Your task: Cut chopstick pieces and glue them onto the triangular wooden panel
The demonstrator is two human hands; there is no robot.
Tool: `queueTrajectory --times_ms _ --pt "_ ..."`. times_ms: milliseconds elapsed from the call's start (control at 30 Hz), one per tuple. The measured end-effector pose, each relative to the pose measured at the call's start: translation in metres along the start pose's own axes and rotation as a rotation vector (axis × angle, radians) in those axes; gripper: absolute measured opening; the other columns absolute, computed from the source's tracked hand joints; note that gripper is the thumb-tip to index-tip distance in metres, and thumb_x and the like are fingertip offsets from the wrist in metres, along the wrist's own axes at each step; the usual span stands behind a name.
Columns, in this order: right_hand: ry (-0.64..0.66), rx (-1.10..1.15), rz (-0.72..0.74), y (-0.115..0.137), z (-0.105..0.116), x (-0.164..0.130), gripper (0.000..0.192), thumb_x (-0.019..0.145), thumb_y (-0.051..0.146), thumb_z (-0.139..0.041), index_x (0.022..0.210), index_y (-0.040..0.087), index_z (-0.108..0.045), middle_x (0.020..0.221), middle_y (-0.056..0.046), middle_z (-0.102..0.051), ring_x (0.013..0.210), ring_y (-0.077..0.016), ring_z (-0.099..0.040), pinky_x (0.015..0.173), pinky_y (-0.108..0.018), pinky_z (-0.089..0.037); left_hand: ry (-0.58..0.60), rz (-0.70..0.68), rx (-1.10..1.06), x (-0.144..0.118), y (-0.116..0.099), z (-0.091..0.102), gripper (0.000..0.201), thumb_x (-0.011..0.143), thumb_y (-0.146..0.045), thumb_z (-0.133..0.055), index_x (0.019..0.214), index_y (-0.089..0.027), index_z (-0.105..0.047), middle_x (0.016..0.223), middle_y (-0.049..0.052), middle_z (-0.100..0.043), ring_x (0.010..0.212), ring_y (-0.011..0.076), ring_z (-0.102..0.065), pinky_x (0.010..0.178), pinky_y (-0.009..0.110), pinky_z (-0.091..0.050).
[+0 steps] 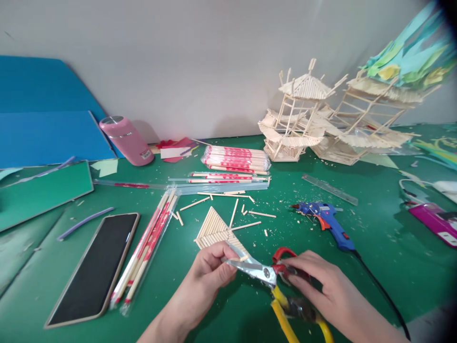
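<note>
A: What takes up the most room?

B: The green table [374,238], with blue boards [46,124] leaning on the wall at the far left. At the far right stand two stick-built pavilion models [314,119], touching each other, with green and teal paper shapes [410,52] above them.

A: And next in size?

B: A dark phone [96,267] lies flat at the near left. Just beside it is a pack of wrapped chopsticks [146,252], slanting away. A pink bottle [126,140] lies tilted near the wall. A larger bundle of chopsticks [235,159] sits mid-table, and a blue glue gun [326,221] lies to the right, its black cord trailing toward the near edge. A clear ruler [330,189] lies just beyond it.

A: The hands?

B: The right hand [321,290] has its grip closed round the red and yellow handles of the scissors [266,274], whose blades point left. The left hand [210,271] pinches a small stick piece at the blade tips; the piece itself is mostly hidden by the fingers.

A: Where is that, exactly?

B: Near the front edge, centre. Just beyond the left hand lies a triangular panel of glued sticks [214,231], with loose cut sticks [246,214] and crumbs scattered past it.
</note>
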State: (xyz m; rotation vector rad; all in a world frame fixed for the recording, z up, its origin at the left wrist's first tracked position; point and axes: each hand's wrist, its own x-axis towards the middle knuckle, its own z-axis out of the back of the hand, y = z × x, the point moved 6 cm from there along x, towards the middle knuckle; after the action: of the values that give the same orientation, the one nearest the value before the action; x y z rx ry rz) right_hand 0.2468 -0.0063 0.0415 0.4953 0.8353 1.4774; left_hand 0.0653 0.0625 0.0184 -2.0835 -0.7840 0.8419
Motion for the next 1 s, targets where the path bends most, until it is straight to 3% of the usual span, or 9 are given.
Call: queueTrajectory --times_ms 100,167,233,333,400,600,767,900,1000 --pt "-0.119 -0.1 -0.053 -0.014 0.0 -0.004 0.013 0.083 0.031 -0.049 0.09 0.023 -0.058 0.084 -0.003 -0.059 0.075 -0.0163 -0.058 0.066 -0.029 -0.05 -0.003 -0.003 -0.005 0.0 -0.001 0.0 0.022 0.068 -0.033 -0.071 0.067 -0.015 -0.059 0.06 -0.001 -0.053 0.055 0.0077 -0.043 0.053 0.02 -0.028" --pt "-0.141 -0.139 -0.101 -0.021 0.001 -0.007 0.012 0.079 0.031 -0.055 0.087 0.022 -0.056 0.083 -0.003 -0.06 0.074 -0.0169 -0.059 0.065 -0.029 -0.05 -0.004 -0.007 -0.012 0.0 -0.001 0.0 0.023 0.066 -0.034 -0.072 0.066 -0.015 -0.059 0.058 -0.002 -0.052 0.054 0.0075 -0.041 0.052 0.02 -0.026" --pt "-0.113 -0.085 -0.116 -0.021 0.003 -0.008 0.019 0.079 0.032 -0.055 0.096 0.023 -0.054 0.093 -0.004 -0.061 0.083 -0.018 -0.059 0.072 -0.03 -0.05 -0.004 -0.007 -0.013 0.001 -0.001 0.0 0.023 0.066 -0.034 -0.072 0.066 -0.015 -0.059 0.057 -0.002 -0.051 0.053 0.0076 -0.04 0.052 0.02 -0.026" --pt "-0.044 0.033 -0.036 -0.008 0.004 -0.005 0.026 0.087 0.032 -0.043 0.11 0.026 -0.051 0.104 -0.006 -0.058 0.095 -0.0183 -0.057 0.08 -0.033 -0.048 -0.006 -0.001 -0.007 0.001 0.0 0.001 0.022 0.067 -0.034 -0.071 0.067 -0.015 -0.059 0.058 -0.002 -0.051 0.054 0.0075 -0.04 0.052 0.02 -0.026" --pt "-0.029 0.016 0.004 -0.002 0.004 -0.002 0.024 0.089 0.031 -0.04 0.107 0.026 -0.055 0.099 -0.005 -0.059 0.091 -0.0177 -0.058 0.078 -0.032 -0.048 -0.003 -0.01 -0.013 0.001 0.0 0.002 0.022 0.067 -0.034 -0.072 0.067 -0.015 -0.059 0.057 -0.002 -0.051 0.053 0.007 -0.039 0.051 0.02 -0.025" --pt "-0.118 -0.24 0.001 -0.011 0.003 -0.007 0.017 0.086 0.034 -0.045 0.091 0.024 -0.058 0.083 -0.004 -0.059 0.078 -0.0174 -0.057 0.067 -0.032 -0.048 -0.014 -0.007 -0.008 0.0 0.001 0.001 0.022 0.067 -0.032 -0.072 0.067 -0.015 -0.06 0.06 0.0 -0.055 0.055 0.0082 -0.044 0.053 0.02 -0.028" --pt "-0.115 -0.288 0.054 -0.02 0.003 -0.012 0.016 0.085 0.035 -0.048 0.088 0.024 -0.059 0.08 -0.003 -0.06 0.076 -0.0172 -0.057 0.064 -0.03 -0.048 -0.015 -0.007 0.002 -0.001 -0.001 0.0 0.023 0.066 -0.034 -0.073 0.066 -0.014 -0.06 0.062 0.0 -0.056 0.057 0.0084 -0.046 0.054 0.019 -0.031" --pt "-0.134 -0.287 0.105 -0.025 0.008 -0.015 0.013 0.082 0.034 -0.053 0.085 0.024 -0.061 0.082 -0.004 -0.063 0.08 -0.0184 -0.059 0.067 -0.03 -0.05 -0.007 -0.017 0.004 -0.001 -0.002 -0.002 0.023 0.066 -0.034 -0.073 0.066 -0.015 -0.061 0.063 0.0 -0.058 0.059 0.0094 -0.049 0.056 0.019 -0.033" --pt "-0.169 -0.288 0.071 -0.025 0.012 -0.017 0.017 0.08 0.035 -0.056 0.092 0.025 -0.061 0.095 -0.006 -0.062 0.09 -0.0203 -0.059 0.075 -0.032 -0.051 0.021 -0.029 -0.006 -0.001 -0.003 -0.004 0.02 0.067 -0.032 -0.072 0.066 -0.015 -0.062 0.065 0.0 -0.059 0.062 0.0099 -0.05 0.059 0.019 -0.035"
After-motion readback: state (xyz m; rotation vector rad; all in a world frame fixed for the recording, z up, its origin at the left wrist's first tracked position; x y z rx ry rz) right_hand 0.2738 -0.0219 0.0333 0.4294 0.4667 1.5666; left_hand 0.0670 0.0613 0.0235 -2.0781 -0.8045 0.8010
